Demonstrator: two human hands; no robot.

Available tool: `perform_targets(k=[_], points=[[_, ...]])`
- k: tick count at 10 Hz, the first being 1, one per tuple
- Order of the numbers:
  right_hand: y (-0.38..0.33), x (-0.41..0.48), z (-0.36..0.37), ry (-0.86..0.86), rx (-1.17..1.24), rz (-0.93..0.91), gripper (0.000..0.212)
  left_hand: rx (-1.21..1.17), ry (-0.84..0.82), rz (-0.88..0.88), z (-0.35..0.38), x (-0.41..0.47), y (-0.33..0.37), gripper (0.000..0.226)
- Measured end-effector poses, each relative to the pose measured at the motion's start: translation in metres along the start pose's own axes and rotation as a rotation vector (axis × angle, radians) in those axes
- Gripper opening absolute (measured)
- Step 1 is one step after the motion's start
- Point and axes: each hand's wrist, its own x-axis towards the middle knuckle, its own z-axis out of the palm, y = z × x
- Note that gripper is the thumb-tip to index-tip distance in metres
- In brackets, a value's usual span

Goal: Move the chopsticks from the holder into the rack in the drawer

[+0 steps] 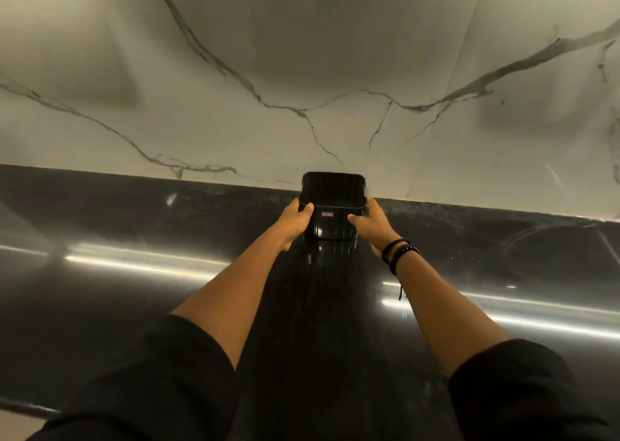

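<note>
Glossy black rectangular plastic holder (332,229) sits far and centre on the dark polished countertop (134,239), against the white veined marble wall (302,71), gripped at its sides by left hand (297,220) and right hand (372,222), both equally near, thumbs curled onto its near wall; no chopsticks, drawer or rack in view.

You are facing a veined marble wall (302,54) at 12 o'clock; the black countertop (100,212) is reflecting light strips (141,263) at 8 and 4 o'clock.
</note>
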Motion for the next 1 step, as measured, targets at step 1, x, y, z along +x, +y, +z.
perform_targets(k=[1], points=[[-0.0061, 0.0001, 0.0000, 0.061, -0.134, -0.052, 0.079, 0.204, 0.077, 0.058, -0.0048, 0.0014, 0.0056, 0.076]])
